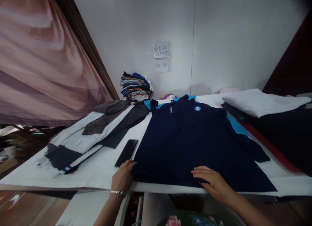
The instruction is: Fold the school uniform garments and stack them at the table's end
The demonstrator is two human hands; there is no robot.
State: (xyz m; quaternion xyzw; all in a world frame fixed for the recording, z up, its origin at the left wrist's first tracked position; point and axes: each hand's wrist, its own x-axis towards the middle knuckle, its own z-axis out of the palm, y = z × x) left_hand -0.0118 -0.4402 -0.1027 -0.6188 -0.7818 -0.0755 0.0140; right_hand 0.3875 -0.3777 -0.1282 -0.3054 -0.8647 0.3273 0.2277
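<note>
A dark navy long-sleeved shirt with light blue trim and a round white-and-blue chest badge lies spread front up on the white-covered table. My left hand, with a silver band at its wrist, is at the shirt's lower left corner. Its fingers are bent together over the hem edge there, and the fingertips are partly hidden. On the lower middle of the shirt rests my right hand, palm down with the fingers stretched and slightly apart. A black phone lies just beyond my left hand, beside the shirt's left edge.
Grey, white and black garments lie in a loose heap on the left. A folded clothing stack stands by the wall. White cloth covers dark and red items at right. Handwritten paper notes hang above; a pink curtain hangs left.
</note>
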